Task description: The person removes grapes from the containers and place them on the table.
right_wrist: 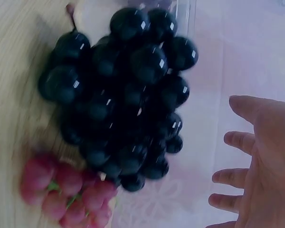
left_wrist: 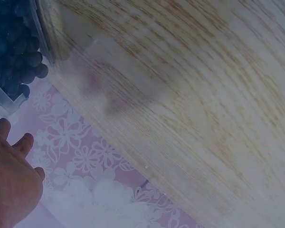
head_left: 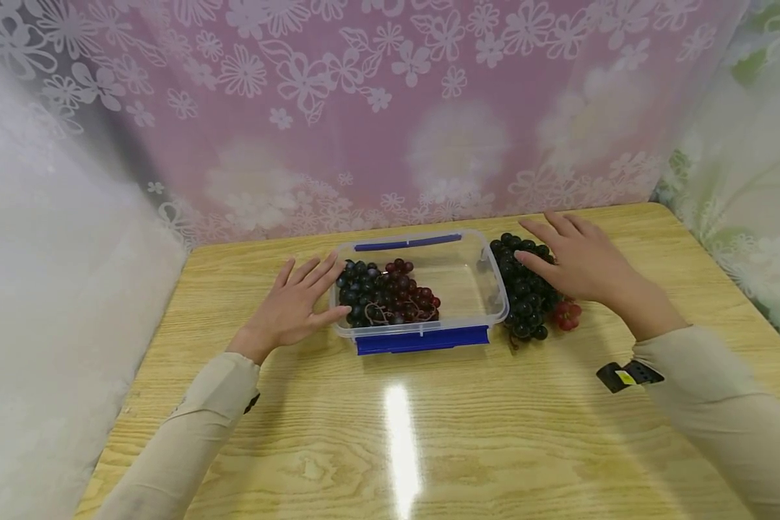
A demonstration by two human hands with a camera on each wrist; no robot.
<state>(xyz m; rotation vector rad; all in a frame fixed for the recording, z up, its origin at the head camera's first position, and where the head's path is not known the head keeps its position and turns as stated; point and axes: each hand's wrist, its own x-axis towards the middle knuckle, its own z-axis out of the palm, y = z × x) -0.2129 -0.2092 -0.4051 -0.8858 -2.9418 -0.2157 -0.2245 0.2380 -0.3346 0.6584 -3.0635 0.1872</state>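
A clear plastic container [head_left: 458, 329] with blue side clips stands on the table. Dark blue grapes [head_left: 359, 283] and dark red grapes [head_left: 403, 289] lie in its left part. My left hand [head_left: 295, 303] is at the container's left end, fingers spread and extended; whether it touches the rim I cannot tell. Over a bunch of black grapes [head_left: 526, 300] beside the container's right end, my right hand [head_left: 578, 260] hovers with spread fingers, holding nothing. Pinkish-red grapes [head_left: 567, 315] lie against that bunch, seen larger in the right wrist view as red grapes [right_wrist: 69, 190].
The wooden table [head_left: 299, 448] extends in front of the container. A pink floral curtain [head_left: 364, 130] hangs behind the table's back edge. White cloth [head_left: 58, 253] is at the left, and a leaf-patterned cloth [head_left: 754, 180] at the right.
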